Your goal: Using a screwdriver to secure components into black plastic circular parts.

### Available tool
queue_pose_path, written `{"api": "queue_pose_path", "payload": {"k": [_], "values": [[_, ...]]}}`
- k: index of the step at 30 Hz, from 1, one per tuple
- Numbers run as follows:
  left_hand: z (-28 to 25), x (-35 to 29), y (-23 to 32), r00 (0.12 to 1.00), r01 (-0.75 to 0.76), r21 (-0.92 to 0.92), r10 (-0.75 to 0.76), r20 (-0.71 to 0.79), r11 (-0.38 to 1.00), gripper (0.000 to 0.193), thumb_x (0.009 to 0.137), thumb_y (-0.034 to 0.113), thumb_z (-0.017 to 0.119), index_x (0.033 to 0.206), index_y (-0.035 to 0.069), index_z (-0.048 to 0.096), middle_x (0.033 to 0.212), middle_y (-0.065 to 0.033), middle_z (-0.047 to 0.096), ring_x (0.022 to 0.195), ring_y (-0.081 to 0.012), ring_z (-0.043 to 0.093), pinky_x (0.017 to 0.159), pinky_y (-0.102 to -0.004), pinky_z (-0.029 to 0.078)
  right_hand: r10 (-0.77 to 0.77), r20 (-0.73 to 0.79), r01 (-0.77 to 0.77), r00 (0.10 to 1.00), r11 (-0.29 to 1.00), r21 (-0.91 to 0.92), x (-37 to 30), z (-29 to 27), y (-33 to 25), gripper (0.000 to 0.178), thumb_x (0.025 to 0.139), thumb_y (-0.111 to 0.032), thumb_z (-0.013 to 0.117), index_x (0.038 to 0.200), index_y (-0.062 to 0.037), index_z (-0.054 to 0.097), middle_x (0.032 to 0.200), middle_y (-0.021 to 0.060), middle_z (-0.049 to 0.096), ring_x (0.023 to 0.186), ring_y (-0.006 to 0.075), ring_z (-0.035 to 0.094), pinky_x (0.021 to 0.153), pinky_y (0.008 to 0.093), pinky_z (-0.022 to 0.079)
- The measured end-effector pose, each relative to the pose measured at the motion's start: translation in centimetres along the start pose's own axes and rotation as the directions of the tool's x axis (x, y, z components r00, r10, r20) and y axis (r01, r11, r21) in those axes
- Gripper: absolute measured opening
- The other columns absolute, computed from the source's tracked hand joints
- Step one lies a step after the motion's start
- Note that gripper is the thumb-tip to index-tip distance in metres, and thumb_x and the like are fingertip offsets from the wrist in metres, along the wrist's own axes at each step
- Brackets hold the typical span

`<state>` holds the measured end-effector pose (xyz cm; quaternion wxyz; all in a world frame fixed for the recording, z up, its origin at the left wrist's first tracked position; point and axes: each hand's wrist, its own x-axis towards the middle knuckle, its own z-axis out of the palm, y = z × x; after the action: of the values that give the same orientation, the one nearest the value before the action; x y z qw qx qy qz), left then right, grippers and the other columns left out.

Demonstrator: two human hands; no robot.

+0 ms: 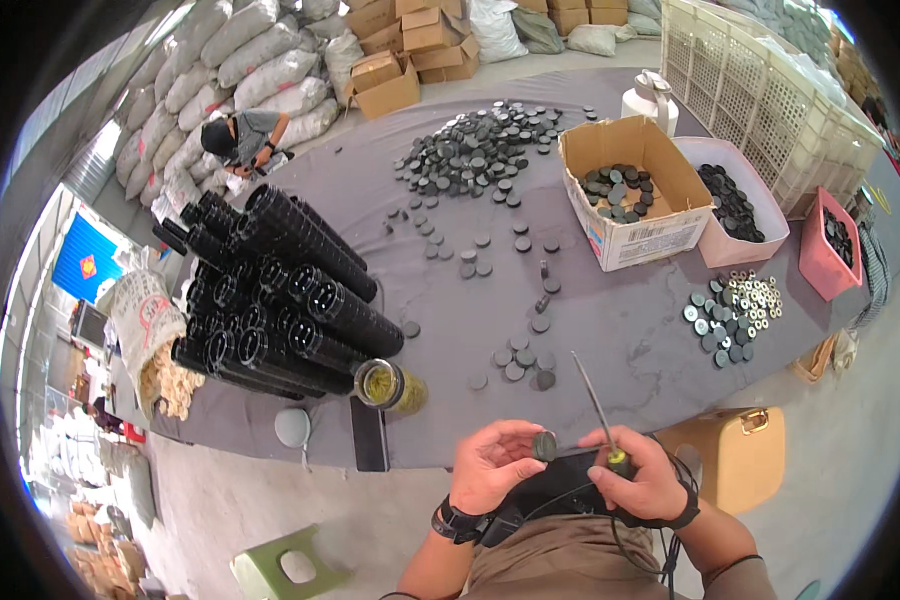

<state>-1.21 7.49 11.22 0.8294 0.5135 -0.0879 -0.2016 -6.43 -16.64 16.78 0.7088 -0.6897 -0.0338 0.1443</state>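
Observation:
Between the thumb and fingers of my left hand (492, 466) is a dark round disc (544, 447), turned edge-on, just past the table's near edge. My right hand (646, 482) is closed around the yellow-green handle of a screwdriver (594, 395), whose long thin shaft points up and away over the table. The screwdriver and the held disc are apart. Several loose discs (515, 358) lie on the grey cloth beyond my left hand. Farther back is a big heap of dark discs (475, 150).
Stacked black tubes (300, 300) fill the left side, near a glass jar (395, 388) and a phone (369, 435). On the right are a cardboard box (650, 245), a pink-white tub (740, 250), a pink basket (820, 270) and pale rings (755, 297). Another person (245, 140) sits beyond the table.

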Motion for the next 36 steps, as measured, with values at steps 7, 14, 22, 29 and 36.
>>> {"api": "queue_pose_path", "payload": {"k": [7,14,22,29,36], "values": [[1.5,-1.7,1.5,0.993,-0.12,0.09,0.118,0.029,0.989,0.041,0.083,-0.011,0.075,0.123,-0.007,0.063,0.122,-0.0162,0.065,0.099,-0.0205,0.068,0.087,-0.0326,0.059,-0.168,0.096,0.176,0.981,0.98,-0.087,1.2,1.8,-0.7,0.044,0.092,0.001,0.063,0.136,-0.0024,0.055,0.07,-0.0004,0.062,0.053,0.0059,0.059,0.051,0.0216,0.045],[2.0,-2.1,2.6,0.991,-0.092,0.159,0.075,0.108,0.983,0.039,0.085,-0.009,0.075,0.122,-0.005,0.063,0.118,-0.013,0.064,0.097,-0.0171,0.064,0.086,-0.0312,0.056,-0.25,0.138,0.271,0.958,0.948,-0.166,1.6,1.9,-0.1,0.036,0.09,0.001,0.067,0.125,-0.0029,0.061,0.073,0.0004,0.065,0.053,0.0057,0.06,0.05,0.0216,0.045],[2.1,-2.2,1.3,0.995,-0.032,-0.041,0.035,0.091,0.999,0.035,0.087,-0.003,0.076,0.119,-0.003,0.06,0.118,-0.0119,0.065,0.104,-0.0166,0.063,0.092,-0.0318,0.053,-0.252,0.011,0.249,0.968,0.947,-0.204,1.2,2.2,1.3,0.024,0.084,0.001,0.074,0.105,-0.0033,0.061,0.074,0.0019,0.066,0.056,0.0068,0.062,0.052,0.0221,0.047],[2.8,-3.1,-0.1,0.994,0.102,-0.185,-0.108,-0.02,0.977,0.038,0.087,0.001,0.078,0.12,-0.003,0.06,0.121,-0.013,0.065,0.113,-0.0197,0.063,0.1,-0.0362,0.051,-0.548,-0.022,0.483,0.836,0.754,-0.445,1.1,2.9,2.3,0.029,0.076,-0.003,0.081,0.097,-0.0042,0.061,0.072,0.0058,0.066,0.057,0.0132,0.063,0.055,0.0276,0.049],[3.6,-3.3,0.8,0.994,-0.005,-0.063,-0.002,-0.111,0.998,0.039,0.084,-0.003,0.079,0.12,-0.007,0.065,0.12,-0.0141,0.066,0.108,-0.0196,0.064,0.096,-0.0353,0.052,-0.313,-0.14,0.3,0.939,0.948,-0.101,-0.2,3.2,2.2,0.041,0.079,-0.002,0.079,0.116,-0.0035,0.064,0.071,0.0012,0.066,0.06,0.0086,0.058,0.057,0.0256,0.045]]}}
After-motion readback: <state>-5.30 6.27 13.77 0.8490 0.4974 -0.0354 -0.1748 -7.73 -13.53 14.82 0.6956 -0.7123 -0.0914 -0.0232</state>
